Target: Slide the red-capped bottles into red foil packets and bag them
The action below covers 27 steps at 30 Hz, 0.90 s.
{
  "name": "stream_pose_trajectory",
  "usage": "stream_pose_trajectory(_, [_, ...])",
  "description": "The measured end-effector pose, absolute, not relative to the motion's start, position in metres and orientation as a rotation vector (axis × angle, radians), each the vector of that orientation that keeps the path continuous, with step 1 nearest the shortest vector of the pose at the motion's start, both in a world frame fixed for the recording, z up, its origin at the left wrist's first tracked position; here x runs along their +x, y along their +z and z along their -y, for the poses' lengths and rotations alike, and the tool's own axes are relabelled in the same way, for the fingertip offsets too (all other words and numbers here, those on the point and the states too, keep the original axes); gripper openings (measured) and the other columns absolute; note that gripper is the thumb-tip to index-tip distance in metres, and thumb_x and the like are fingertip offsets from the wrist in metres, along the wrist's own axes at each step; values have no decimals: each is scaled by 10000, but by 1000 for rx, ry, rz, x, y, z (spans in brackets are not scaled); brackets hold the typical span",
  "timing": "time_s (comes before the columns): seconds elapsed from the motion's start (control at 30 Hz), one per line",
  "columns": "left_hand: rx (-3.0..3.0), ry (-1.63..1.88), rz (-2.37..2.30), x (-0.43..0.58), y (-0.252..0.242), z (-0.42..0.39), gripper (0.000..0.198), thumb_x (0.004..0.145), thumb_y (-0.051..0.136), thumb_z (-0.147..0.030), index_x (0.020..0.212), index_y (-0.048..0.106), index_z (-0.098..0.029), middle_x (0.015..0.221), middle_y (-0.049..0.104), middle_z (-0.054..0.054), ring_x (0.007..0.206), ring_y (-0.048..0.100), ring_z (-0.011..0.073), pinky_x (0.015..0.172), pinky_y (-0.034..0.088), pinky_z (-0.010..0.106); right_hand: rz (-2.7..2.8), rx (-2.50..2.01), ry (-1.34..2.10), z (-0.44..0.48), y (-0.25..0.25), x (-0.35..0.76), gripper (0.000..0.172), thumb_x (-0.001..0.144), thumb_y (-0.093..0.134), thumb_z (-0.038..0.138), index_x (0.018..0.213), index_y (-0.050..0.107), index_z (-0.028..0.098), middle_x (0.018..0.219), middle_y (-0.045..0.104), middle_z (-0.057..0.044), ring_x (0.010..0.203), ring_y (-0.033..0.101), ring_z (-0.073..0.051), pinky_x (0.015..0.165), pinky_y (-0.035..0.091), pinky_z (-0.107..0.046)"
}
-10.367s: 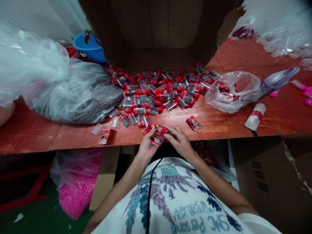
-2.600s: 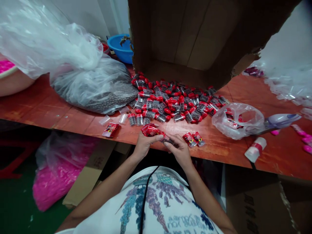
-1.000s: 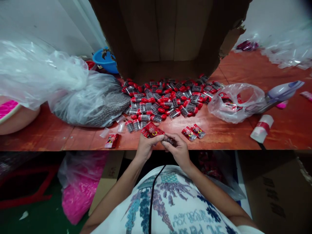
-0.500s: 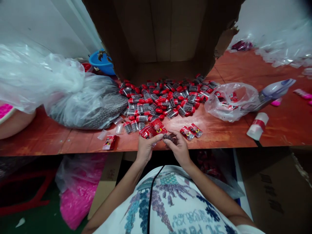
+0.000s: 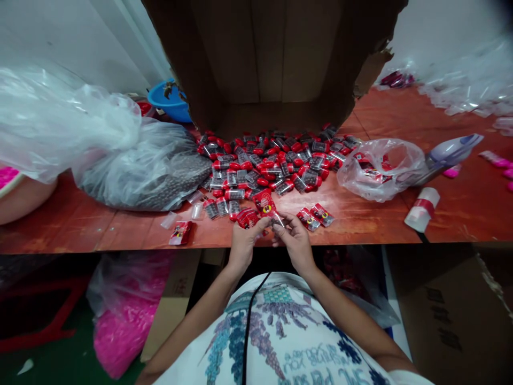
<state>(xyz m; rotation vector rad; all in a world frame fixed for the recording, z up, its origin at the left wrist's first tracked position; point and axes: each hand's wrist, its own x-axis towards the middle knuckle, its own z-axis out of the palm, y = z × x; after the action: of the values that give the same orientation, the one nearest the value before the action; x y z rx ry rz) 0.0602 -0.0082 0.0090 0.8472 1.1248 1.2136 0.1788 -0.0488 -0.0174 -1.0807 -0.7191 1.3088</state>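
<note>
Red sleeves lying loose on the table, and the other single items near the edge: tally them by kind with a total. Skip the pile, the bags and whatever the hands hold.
Red printed sleeves lying loose: 3
Clear empty sleeves lying loose: 3
White roll with red band: 1
Lilac-and-white handheld tool: 1
Blue basin: 1
Total: 9

Red packets [image 5: 256, 209] – yellow-black print, perhaps; red-capped vials [image 5: 268, 163]; blue basin [image 5: 168, 101]; reddish-brown table [image 5: 401, 224].
</note>
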Motion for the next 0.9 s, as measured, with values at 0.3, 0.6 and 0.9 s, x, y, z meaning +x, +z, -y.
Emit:
stream_pose_trajectory(0.3, [799,1179,-1083,60,11,10,289,592,798,-242,827,670,-135,766,692,31,648,629,158,599,509,275,722,-1058,1297,50,-23,172,329,760,678,331,1051,543,254,845,597,33,601,600,-93,502,533,-210])
stream_pose_trajectory(0.6, [862,1151,-1075,65,14,13,195,616,778,-227,758,675,-141,698,680,13,592,607,132,590,501,256,587,-1022,1419,49,-21,177,317,733,704,348,981,548,227,767,610,37,510,579,-86,434,503,-201])
stream_pose_trajectory(0.9, [788,1186,-1080,63,16,4,232,552,810,-195,707,644,-144,643,657,-12,506,574,107,493,470,225,655,-1029,1290,48,-16,170,304,762,680,336,1009,526,247,821,620,37,576,601,-92,499,548,-219])
